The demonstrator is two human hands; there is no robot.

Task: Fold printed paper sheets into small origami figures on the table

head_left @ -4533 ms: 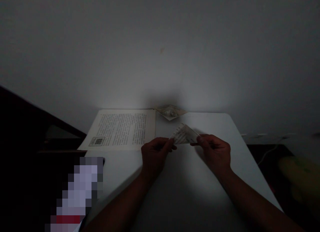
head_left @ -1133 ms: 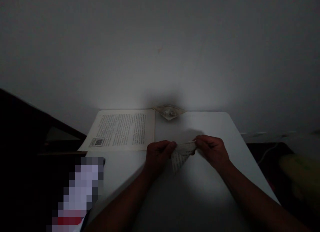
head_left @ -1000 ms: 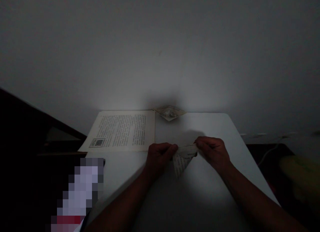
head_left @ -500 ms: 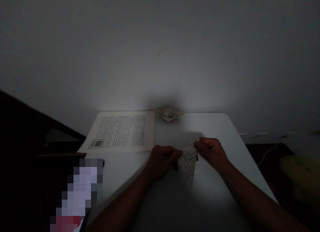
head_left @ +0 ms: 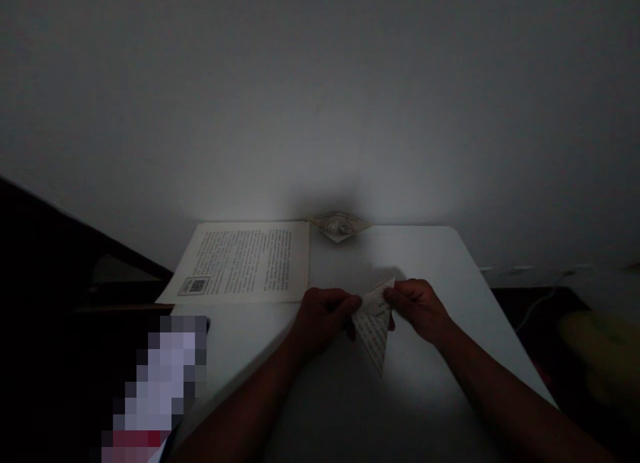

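A folded piece of printed paper (head_left: pixel 373 330), roughly triangular with its point toward me, is held above the white table between both hands. My left hand (head_left: pixel 325 316) pinches its left edge between thumb and fingers. At the upper right corner, my right hand (head_left: pixel 417 306) grips it with the thumb on top and fingers behind. Beyond the hands, a folded paper boat (head_left: pixel 339 228) rests at the table's back edge against the wall. To its left lies a flat printed sheet (head_left: pixel 245 263) with a square code in its corner.
The white table (head_left: pixel 420 250) stands against a grey wall (head_left: pixel 320 116). At its left edge is a pixelated, bright oblong thing (head_left: pixel 160 376). On the right, beyond the table, are a pale cable (head_left: pixel 537 308) and a blurred yellowish shape (head_left: pixel 595 350). The room is dim.
My right hand has shifted slightly left and down along the paper's upper edge, its thumb now lower on the corner. The left hand has barely moved, and both still hold the paper.
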